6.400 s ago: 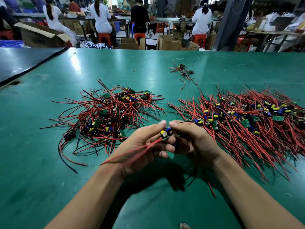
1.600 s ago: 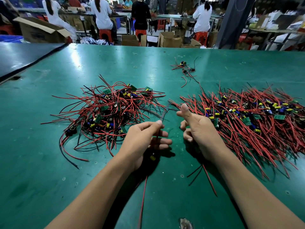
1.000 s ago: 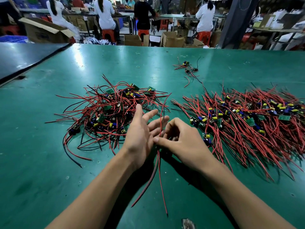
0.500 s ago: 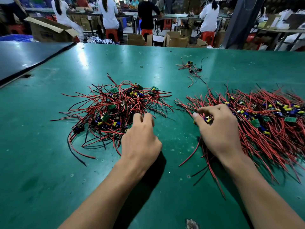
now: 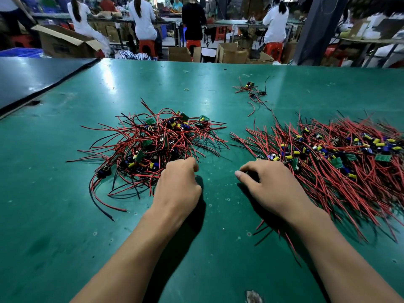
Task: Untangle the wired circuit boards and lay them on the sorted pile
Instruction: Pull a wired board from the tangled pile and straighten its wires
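Green workbench (image 5: 65,215): a sizeable tangled pile (image 5: 153,145) waits left, a larger sorted pile (image 5: 328,162) lies right. Curled left hand (image 5: 177,182) touches the tangle's near edge, curled right hand (image 5: 271,184) the sorted pile's edge; whether either grips anything is hidden.

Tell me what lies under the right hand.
Red and black wire ends poke out from beneath the right hand and wrist onto the green table, at the sorted pile's near-left edge. Whether a board sits under the palm is hidden.
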Available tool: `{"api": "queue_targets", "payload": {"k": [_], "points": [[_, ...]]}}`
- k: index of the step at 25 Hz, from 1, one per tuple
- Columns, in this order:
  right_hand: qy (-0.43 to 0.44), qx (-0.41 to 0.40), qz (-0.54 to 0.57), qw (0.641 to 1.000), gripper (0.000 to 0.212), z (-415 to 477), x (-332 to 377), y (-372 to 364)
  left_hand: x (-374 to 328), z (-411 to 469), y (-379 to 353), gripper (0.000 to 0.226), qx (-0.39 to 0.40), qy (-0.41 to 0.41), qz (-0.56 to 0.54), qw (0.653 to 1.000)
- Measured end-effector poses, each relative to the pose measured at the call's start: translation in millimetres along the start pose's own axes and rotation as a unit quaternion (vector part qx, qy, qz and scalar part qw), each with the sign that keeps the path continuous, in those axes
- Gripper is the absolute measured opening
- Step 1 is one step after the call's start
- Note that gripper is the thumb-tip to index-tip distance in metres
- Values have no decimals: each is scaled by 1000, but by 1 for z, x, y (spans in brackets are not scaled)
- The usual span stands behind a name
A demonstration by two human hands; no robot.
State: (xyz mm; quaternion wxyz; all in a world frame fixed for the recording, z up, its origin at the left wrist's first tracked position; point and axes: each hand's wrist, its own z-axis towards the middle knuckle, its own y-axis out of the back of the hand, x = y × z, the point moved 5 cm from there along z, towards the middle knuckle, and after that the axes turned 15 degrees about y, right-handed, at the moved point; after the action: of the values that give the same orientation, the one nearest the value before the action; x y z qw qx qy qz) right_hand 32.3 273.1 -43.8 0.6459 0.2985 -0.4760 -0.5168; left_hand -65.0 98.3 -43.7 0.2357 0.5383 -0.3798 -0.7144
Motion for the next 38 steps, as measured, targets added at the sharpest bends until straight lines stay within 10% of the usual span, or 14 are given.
{"api": "queue_targets", "payload": {"k": [6,19,22,25,32,38], "points": [[40,11,63,997,29,2,10,-12,-34,-23,-1,17,-52,-223,-172,958],[62,-105,402,907,21,5,35,-7,-54,-52,10,17,-151,-286,-263,909],[-32,-191,526,828,19,8,26,-2,-48,-48,9,16,-170,-244,-275,914],[-124,-259,639,714,17,10,7,9,-41,-37,-6,6,-25,-224,-220,949],[-189,-217,822,492,23,8,3,13,-28,-20,-30,31,85,-59,-168,980],[-194,-154,875,416,20,8,12,8,-28,-16,-25,14,236,104,-494,830]]}}
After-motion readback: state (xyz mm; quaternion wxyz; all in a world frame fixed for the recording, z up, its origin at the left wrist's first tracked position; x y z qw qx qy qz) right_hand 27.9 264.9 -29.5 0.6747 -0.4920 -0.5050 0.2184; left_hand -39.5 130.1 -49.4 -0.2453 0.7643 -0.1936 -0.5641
